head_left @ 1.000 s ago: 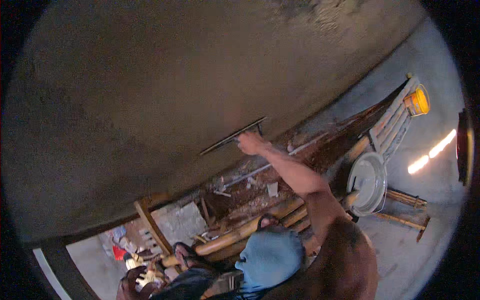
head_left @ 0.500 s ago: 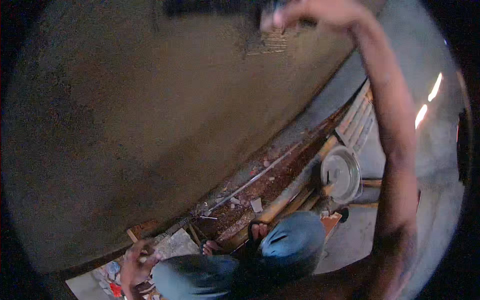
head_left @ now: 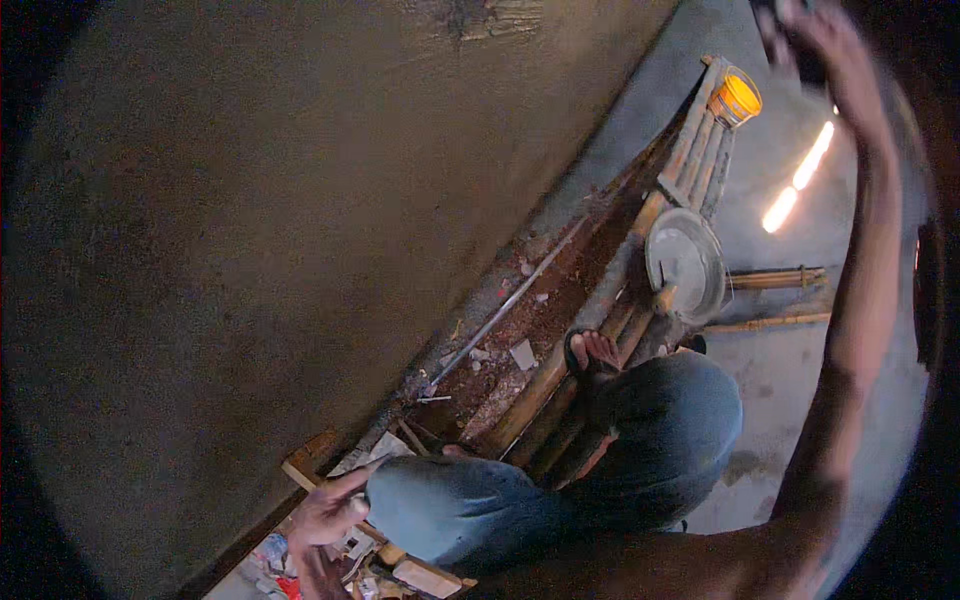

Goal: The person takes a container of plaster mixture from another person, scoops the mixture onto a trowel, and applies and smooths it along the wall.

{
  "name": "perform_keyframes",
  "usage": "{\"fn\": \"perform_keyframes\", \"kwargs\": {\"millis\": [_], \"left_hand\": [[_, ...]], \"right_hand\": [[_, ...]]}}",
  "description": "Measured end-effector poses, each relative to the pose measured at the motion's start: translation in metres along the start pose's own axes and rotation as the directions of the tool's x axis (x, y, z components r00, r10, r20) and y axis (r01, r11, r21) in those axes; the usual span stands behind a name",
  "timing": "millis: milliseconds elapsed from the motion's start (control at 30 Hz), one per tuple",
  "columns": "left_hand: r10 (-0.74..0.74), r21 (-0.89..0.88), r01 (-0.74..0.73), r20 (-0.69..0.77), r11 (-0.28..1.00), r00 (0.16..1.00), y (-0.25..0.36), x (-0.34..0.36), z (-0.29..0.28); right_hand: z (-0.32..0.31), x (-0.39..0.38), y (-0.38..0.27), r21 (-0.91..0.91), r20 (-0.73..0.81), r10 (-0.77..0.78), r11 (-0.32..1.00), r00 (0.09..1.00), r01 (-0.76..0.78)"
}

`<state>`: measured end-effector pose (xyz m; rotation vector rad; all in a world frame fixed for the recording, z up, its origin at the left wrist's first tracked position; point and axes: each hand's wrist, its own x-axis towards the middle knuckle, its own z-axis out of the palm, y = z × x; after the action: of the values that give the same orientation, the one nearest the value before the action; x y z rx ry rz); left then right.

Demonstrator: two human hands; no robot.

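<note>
My right hand (head_left: 815,40) is raised at the upper right rim, blurred, gripping a dark trowel (head_left: 778,45) that is only partly visible. My left hand (head_left: 330,510) is at the lower left beside my blue-trousered knee, fingers apart and nothing held. A large brown plastered wall (head_left: 300,230) fills the left and middle, with rough streaks near the top. My sandalled foot (head_left: 590,350) rests on bamboo poles (head_left: 540,410) along the wall's foot.
A grey tub (head_left: 685,255) and a yellow bucket (head_left: 738,98) are on the bamboo platform. A long thin rod (head_left: 505,310) and rubble lie between poles and wall. Below right are more poles (head_left: 770,280); bright light streaks (head_left: 797,175) show on the grey surface at right.
My right hand with the trowel has swung from mid-wall up to the upper right rim. My left hand has shifted slightly right beside my knee. The view has turned.
</note>
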<state>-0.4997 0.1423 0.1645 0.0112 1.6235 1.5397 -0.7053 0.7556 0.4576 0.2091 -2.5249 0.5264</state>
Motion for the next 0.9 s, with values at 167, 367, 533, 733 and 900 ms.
{"fn": "perform_keyframes", "kwargs": {"millis": [167,367,533,733,900], "left_hand": [[0.339,0.577,-0.065,-0.381,0.814,0.860,0.087,0.014,0.032],[0.748,0.968,0.252,-0.149,-0.025,0.647,0.167,0.160,0.084],[0.680,0.861,0.491,-0.282,-0.131,0.677,0.190,0.218,0.085],[0.705,0.793,0.588,-0.325,-0.160,0.630,0.185,0.240,0.084],[0.702,0.782,0.607,-0.353,-0.142,0.619,0.189,0.243,0.086]], "right_hand": [[0.092,-0.131,0.079,0.082,0.122,0.309,0.944,0.943,-0.320],[0.152,-0.186,0.120,0.267,0.299,0.523,0.757,0.798,-0.596],[0.159,-0.178,0.131,0.445,0.167,0.493,0.735,0.854,-0.511],[0.148,-0.172,0.157,0.456,0.174,0.575,0.673,0.799,-0.583],[0.144,-0.174,0.164,0.505,0.213,0.622,0.590,0.754,-0.630]]}}
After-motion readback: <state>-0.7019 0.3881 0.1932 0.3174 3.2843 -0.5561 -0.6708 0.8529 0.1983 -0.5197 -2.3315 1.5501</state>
